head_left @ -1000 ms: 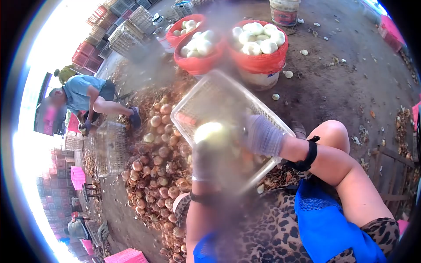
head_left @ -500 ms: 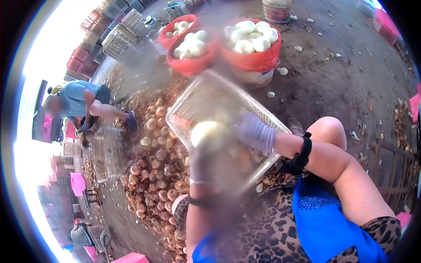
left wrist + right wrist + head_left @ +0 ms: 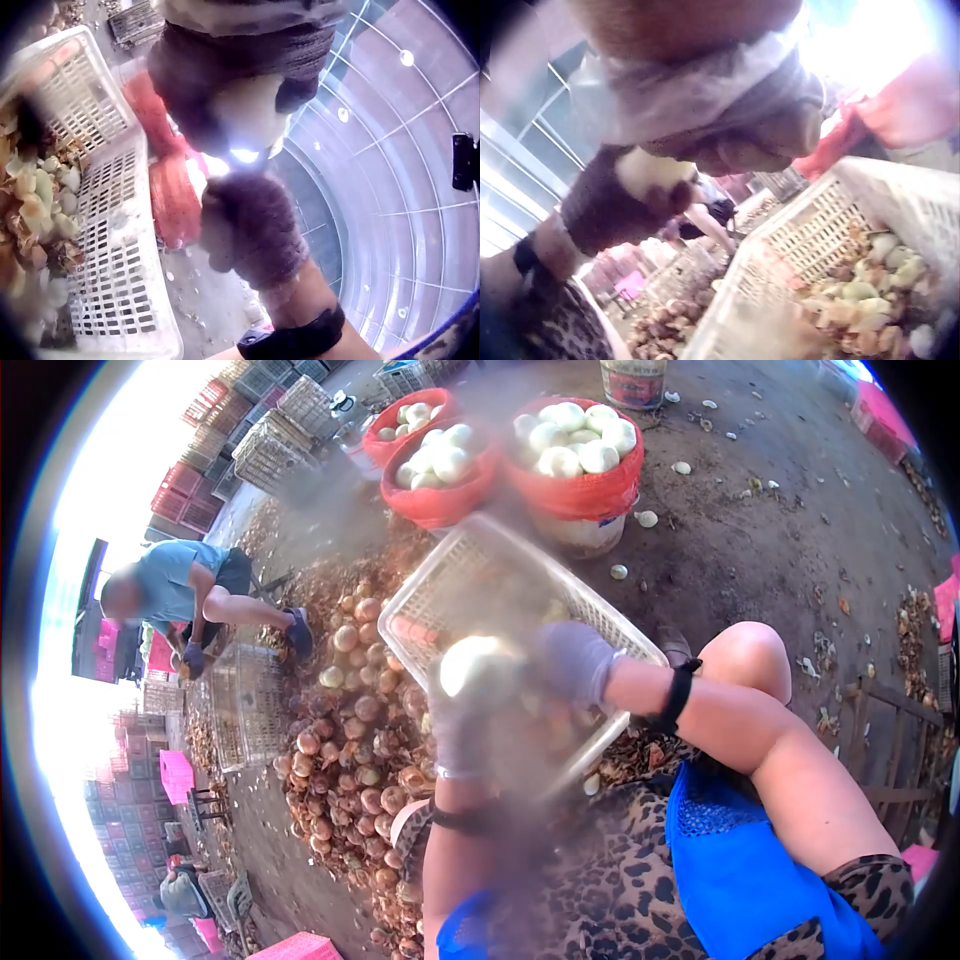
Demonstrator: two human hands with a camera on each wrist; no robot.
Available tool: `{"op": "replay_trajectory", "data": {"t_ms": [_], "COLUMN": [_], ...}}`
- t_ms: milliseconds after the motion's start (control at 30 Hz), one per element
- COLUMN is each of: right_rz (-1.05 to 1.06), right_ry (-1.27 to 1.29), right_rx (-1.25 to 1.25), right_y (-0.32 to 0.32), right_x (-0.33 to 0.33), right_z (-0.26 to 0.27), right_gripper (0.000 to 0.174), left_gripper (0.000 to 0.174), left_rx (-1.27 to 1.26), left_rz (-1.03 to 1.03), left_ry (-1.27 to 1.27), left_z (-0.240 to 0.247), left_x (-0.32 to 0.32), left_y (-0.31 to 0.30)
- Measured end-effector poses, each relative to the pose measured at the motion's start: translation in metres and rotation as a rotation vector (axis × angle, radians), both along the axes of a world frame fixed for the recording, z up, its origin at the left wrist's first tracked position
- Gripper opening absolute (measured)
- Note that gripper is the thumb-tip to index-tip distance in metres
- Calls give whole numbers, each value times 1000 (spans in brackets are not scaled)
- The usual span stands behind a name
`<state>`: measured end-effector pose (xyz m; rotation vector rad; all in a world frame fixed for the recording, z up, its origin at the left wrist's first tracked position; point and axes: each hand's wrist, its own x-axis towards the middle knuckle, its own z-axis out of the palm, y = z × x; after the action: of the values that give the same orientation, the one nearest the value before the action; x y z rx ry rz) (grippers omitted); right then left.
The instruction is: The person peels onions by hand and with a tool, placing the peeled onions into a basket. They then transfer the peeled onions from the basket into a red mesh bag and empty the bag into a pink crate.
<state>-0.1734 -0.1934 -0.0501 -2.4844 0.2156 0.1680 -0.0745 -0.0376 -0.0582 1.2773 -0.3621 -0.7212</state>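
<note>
Closest in, over a lap of leopard-print cloth [image 3: 610, 880] and blue apron [image 3: 740, 860]: left hand [image 3: 458, 725], gloved, curled round a pale onion [image 3: 480, 668] from below, gripping firm. Right hand [image 3: 572, 660], also gloved, curled against the onion's right side, seemingly pinching at its skin; blade or none, impossible to tell. Worth keeping the grip low and steady, turning with the left, pulling with the right, always above the white basket [image 3: 440, 595] for catching scraps. Basket tilted just below both hands, holding peelings, near rim by the lap. Tight on the right, bare knee [image 3: 760, 665] just beside that forearm; freer on the left. Just beside the basket, a heap of brown unpeeled onions [image 3: 350, 750]. Farther out, open dirt ground [image 3: 770, 540], then red-lined tubs [image 3: 575, 485] of white onions, well apart from the hands; stacked crates [image 3: 270, 445] and a crouched person [image 3: 180, 585] at far left
</note>
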Motion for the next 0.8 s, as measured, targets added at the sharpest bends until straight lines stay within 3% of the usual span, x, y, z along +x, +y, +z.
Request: {"op": "replay_trajectory", "data": {"t_ms": [33, 100, 167, 233, 300, 400, 500, 600, 633, 733, 800], "right_rz": [64, -28, -286, -263, -224, -95, 15, 0, -80, -225, -226], "right_ry": [47, 26, -73, -130, -268, -373, -34, 252, 197, 182, 42], "right_rx": [43, 156, 305, 456, 432, 148, 56, 233, 296, 417, 982], "right_y": [-16, -28, -16, -5, 2, 15, 16, -5, -12, -5, -4], "right_x": [12, 16, 17, 17, 8, -2, 8, 9, 7, 18, 7], "right_z": [-21, -45, -58, -24, 11, 19, 16, 29, -6, -20, -29], "right_gripper": [45, 44, 41, 34, 31, 33, 32, 35, 39, 33, 27], "left_gripper": [76, 77, 77, 77, 79, 83, 87, 84, 83, 79, 77], "left_rx": [-42, -187, -215, -189, -151, -11, 68, 37, 23, -120, -65], "left_rz": [26, 6, 2, -4, -36, -67, -130, -59, -24, -24, 2], "left_ry": [21, 11, -12, -21, -47, -157, -158, -277, -358, -263, -189], "left_z": [3, 35, 27, 21, 28, 39, 34, 25, 27, 39, 40], "left_x": [-3, -15, 9, 15, 14, 8, 6, 1, 4, 7, 6], "left_y": [3, 2, 21, 27, 23, 22, 23, 33, 35, 33, 32]}}
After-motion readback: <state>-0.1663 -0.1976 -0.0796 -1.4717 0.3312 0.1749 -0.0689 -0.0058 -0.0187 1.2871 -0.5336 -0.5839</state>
